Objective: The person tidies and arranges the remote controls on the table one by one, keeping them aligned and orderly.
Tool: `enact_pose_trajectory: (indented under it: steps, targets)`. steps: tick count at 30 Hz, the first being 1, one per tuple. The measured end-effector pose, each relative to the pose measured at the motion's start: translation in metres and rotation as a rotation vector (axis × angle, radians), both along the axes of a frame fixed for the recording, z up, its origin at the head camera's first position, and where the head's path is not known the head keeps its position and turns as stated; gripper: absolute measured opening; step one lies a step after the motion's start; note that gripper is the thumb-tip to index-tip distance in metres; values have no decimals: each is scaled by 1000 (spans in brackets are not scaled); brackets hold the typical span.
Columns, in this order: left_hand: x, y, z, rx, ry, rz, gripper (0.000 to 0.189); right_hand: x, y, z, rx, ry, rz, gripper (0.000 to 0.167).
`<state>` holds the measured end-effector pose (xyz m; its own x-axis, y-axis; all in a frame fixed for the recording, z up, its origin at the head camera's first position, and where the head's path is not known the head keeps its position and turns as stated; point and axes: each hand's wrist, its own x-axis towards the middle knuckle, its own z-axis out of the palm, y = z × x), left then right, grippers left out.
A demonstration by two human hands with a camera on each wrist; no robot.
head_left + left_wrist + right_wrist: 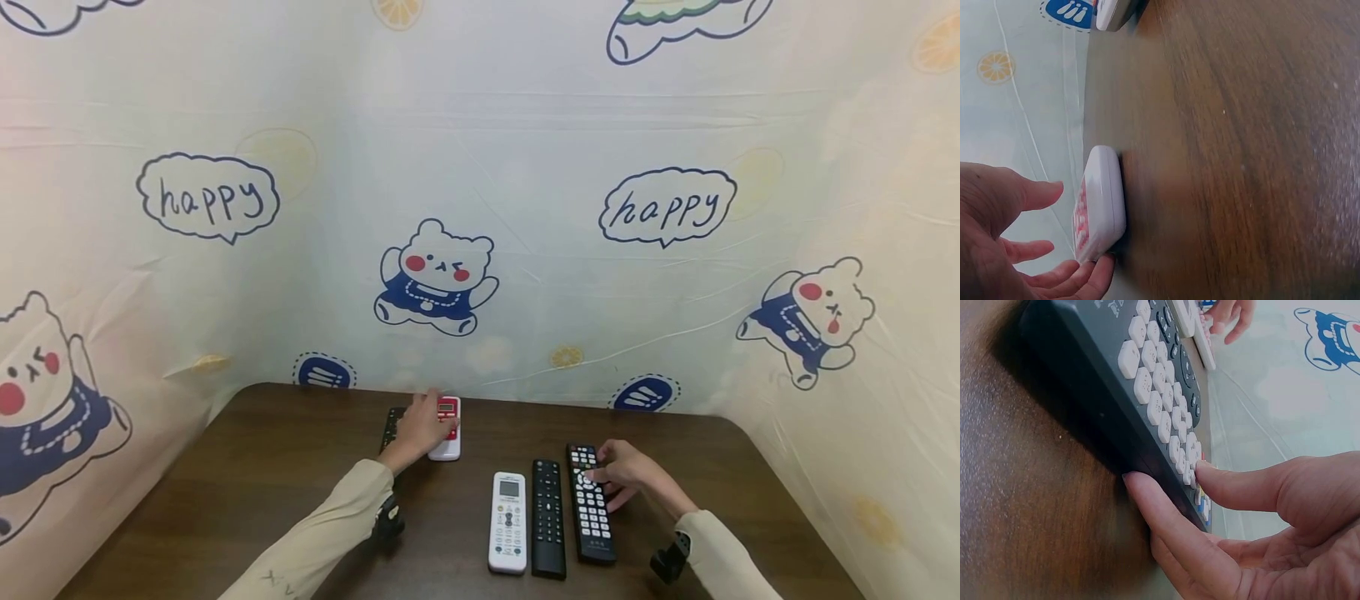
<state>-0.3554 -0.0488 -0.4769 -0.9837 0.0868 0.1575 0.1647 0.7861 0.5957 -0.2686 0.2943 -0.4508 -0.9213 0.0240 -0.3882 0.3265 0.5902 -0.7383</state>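
Observation:
Near the table's far edge, my left hand (420,425) is over a white remote control with a red face (446,450). In the left wrist view its fingertips touch one end of that white-and-red remote (1109,194), while the thumb stays apart from it. My right hand (630,468) pinches the right edge of a black remote control with white buttons (595,517), near its far end. The right wrist view has the thumb on the buttons and a finger against the side of this remote (1116,419). Its other fingers are partly hidden.
Between the hands lie a white remote control with a small screen (508,525) and a slim black remote control (548,521). Another dark remote (391,425) is partly covered by the left hand. A printed cloth (540,292) hangs behind the brown table (247,500).

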Motion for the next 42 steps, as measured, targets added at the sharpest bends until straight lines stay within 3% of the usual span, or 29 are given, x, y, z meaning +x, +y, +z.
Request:
enact_pose_trajectory:
  steps: [7, 12, 18, 31, 37, 42]
  targets:
    - [7, 3, 3, -11, 12, -2, 71, 1, 0, -1, 2, 11, 3, 43]
    - [4, -1, 3, -8, -43, 0, 76, -2, 1, 0, 0, -5, -2, 41]
    - [0, -7, 5, 90, -132, -4, 76, -4, 2, 1, 4, -15, -3, 40]
    - [-5, -30, 21, 342, -502, -122, 27, -2, 2, 2, -6, -15, 1, 41]
    - [-8, -40, 17, 425, -610, -125, 28, -2, 1, 2, -14, -29, 10, 40]
    - [-11, -49, 13, 550, -654, -144, 43, -1, 1, 2, -8, -17, 11, 41]
